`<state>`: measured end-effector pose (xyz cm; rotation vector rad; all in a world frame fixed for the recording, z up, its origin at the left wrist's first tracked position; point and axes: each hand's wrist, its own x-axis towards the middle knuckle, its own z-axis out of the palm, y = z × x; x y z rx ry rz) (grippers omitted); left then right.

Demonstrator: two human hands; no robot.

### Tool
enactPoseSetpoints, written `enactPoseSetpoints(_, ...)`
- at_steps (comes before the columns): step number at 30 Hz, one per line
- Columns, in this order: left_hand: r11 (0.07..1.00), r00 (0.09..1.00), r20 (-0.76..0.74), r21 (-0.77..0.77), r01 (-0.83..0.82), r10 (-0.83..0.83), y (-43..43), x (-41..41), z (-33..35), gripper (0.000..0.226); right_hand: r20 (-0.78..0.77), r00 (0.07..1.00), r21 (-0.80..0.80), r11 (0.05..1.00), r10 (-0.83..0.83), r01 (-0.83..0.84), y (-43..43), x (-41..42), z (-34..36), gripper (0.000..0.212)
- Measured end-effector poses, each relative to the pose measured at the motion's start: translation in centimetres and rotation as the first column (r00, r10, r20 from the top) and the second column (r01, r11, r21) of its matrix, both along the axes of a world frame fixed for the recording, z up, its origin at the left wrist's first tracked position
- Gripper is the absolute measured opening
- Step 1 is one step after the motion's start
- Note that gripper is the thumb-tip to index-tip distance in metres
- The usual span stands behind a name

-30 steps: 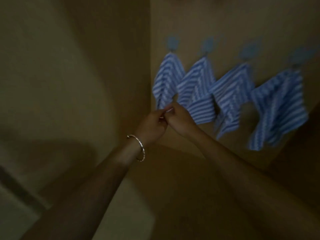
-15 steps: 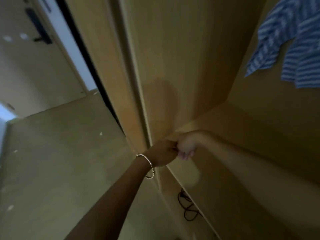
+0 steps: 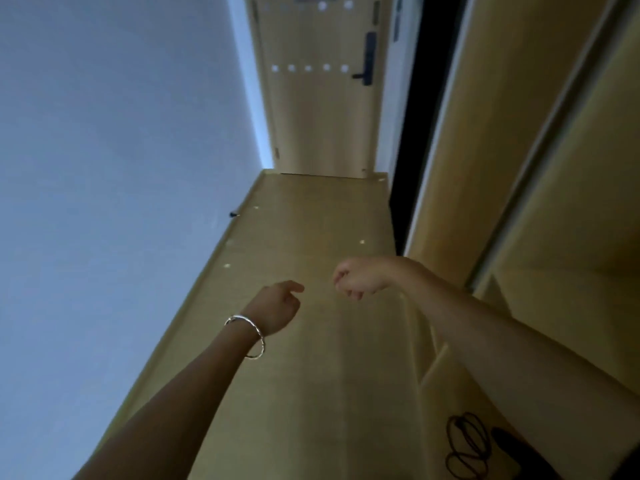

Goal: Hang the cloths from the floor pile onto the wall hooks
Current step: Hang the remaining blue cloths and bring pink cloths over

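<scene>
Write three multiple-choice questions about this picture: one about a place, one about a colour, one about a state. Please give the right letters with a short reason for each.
1. Where is the bracelet?
A. on the right wrist
B. on the left wrist
C. on a wall hook

2. What colour is the coiled cable on the floor?
A. white
B. red
C. black

3. What do the left hand and the right hand hold?
A. nothing
B. one cloth each
C. one cloth together

Answers:
1 B: the bracelet circles the left wrist.
2 C: its loops show black against the pale floor.
3 A: both hands have loosely curled fingers with nothing in them, and no cloth is in view.
</scene>
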<state>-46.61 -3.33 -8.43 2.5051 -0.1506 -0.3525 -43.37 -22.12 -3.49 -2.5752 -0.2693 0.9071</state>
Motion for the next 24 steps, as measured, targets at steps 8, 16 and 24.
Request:
enactPoseSetpoints(8, 0.855, 0.856, -0.087, -0.063, -0.516, 0.510, 23.0, -22.8, -2.6, 0.034, -0.059, 0.862, -0.037, 0.861, 0.504, -0.506, 25.5, -12.4, -1.9, 0.020)
enactPoseSetpoints(16, 0.362, 0.380, -0.213, -0.120, -0.924, 0.900, 37.0, -46.9, -4.3, 0.035, -0.012, 0.434, -0.073, 0.432, 0.901, -0.899, 46.7, -30.4, -0.8, 0.029)
enactPoseSetpoints(24, 0.000, 0.042, -0.246, -0.168, -0.986, 0.968, 40.2, -63.1, -7.8, 0.036, -0.152, 0.062, -0.166, 0.036, 0.986, -0.985, 60.5, -46.0, -5.7, 0.031)
